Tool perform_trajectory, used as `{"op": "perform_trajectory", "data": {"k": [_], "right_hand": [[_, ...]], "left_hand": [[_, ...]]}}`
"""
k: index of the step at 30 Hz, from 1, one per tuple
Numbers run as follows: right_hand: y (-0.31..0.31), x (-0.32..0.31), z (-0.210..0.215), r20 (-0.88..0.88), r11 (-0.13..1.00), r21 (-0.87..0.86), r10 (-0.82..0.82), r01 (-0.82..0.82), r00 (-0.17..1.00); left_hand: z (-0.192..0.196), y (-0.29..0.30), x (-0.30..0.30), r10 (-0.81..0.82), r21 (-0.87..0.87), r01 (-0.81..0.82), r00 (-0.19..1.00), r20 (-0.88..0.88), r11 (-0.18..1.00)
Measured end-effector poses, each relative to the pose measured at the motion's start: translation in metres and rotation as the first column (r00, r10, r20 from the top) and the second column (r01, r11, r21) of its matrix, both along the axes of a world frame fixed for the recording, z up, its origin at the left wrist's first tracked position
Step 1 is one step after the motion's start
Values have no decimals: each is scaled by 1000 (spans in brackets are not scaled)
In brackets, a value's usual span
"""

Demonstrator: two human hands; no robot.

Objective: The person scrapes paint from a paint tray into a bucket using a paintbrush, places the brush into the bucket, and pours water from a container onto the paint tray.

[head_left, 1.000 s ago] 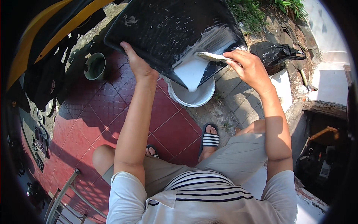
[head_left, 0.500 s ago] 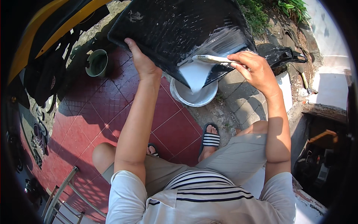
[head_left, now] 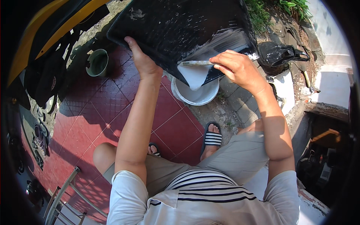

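My left hand (head_left: 143, 62) grips the left edge of a large black tray (head_left: 161, 33), thumb on top, its fingers hidden beneath. The tray tilts down toward me. White liquid like paint (head_left: 194, 75) pools at its near corner, which hangs over a white bucket (head_left: 205, 98). In my right hand (head_left: 238, 69), thumb and fingers pinch a flat, white-smeared stick-like tool (head_left: 197, 63); its exact kind is unclear. The tool lies across the top of the white pool, against the tray. White streaks spread over the tray's right part.
A green pot (head_left: 98, 63) with a broken rim stands on the red tiles (head_left: 93, 112) at left. A black plastic bag (head_left: 277, 54) lies right of the tray. A metal rack (head_left: 62, 195) is at lower left. My sandalled feet are near the bucket.
My right hand has moved left and slightly nearer to me, drawing the tool down over the white liquid toward the tray's corner. My left hand and the tray have barely shifted.
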State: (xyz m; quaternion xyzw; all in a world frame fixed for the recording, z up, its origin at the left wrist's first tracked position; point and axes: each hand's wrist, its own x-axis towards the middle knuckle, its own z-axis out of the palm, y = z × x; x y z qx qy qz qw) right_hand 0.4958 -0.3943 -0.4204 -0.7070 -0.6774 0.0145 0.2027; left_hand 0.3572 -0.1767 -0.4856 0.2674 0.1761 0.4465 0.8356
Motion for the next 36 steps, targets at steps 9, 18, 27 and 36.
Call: {"op": "perform_trajectory", "data": {"k": [9,18,27,36], "right_hand": [[-4,-5,10,-31,998,-59,20,-22,999],[-25,6,47,67,984,-78,-154,159,986],[-14,-1,21,138,967,-81,-228,240,964],[-5,-15,6,206,922,-308,-178,236,962]], "left_hand": [[-2,-3,1,-21,-12,22,999,35,1000],[0,-1,1,3,15,-4,999,42,1000],[-1,0,1,0,4,0,998,63,1000],[10,-3,-2,-2,5,1,998,69,1000]]}}
